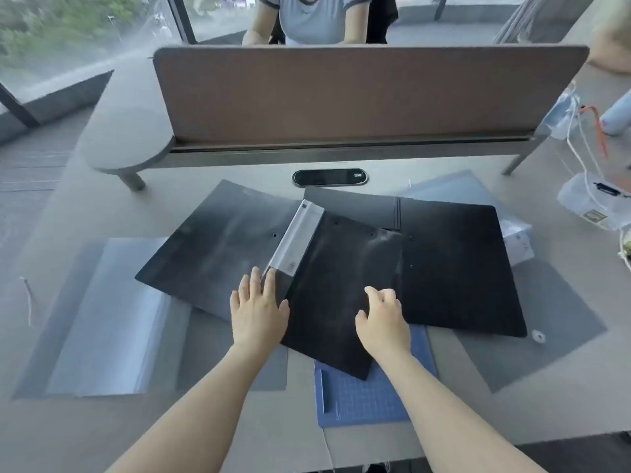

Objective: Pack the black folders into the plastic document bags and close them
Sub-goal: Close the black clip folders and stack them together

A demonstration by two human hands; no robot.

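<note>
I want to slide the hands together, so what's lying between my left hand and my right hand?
In the head view, only the black folder lies between the left hand and right hand; both rest on it.

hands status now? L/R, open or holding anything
Left hand: open, fingers straight, resting flat on the open black folder by its spine.
Right hand: fingers curled on the folder's cover; whether it grips anything cannot be told.
</note>
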